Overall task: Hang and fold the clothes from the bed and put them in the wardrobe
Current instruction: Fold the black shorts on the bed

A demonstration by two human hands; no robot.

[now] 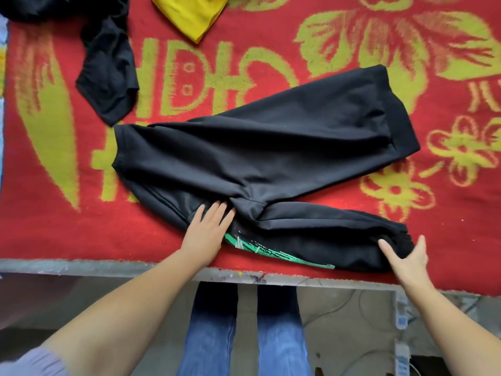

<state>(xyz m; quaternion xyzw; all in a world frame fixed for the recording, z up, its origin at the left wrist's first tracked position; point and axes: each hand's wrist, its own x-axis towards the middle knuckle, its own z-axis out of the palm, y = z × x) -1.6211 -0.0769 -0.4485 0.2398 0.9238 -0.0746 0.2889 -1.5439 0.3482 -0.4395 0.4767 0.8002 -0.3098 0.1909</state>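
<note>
A black sweatshirt with a green print lies partly folded on the red and yellow bedcover. Its hem band points to the far right and one sleeve runs along the near edge. My left hand presses flat on the sweatshirt near the sleeve's root, fingers straight. My right hand grips the sleeve's cuff at the near right, thumb and fingers around it.
Another black garment lies crumpled at the far left. A yellow garment sits at the top edge. The bed's metal frame edge runs along the near side, with my jeans-clad legs below it.
</note>
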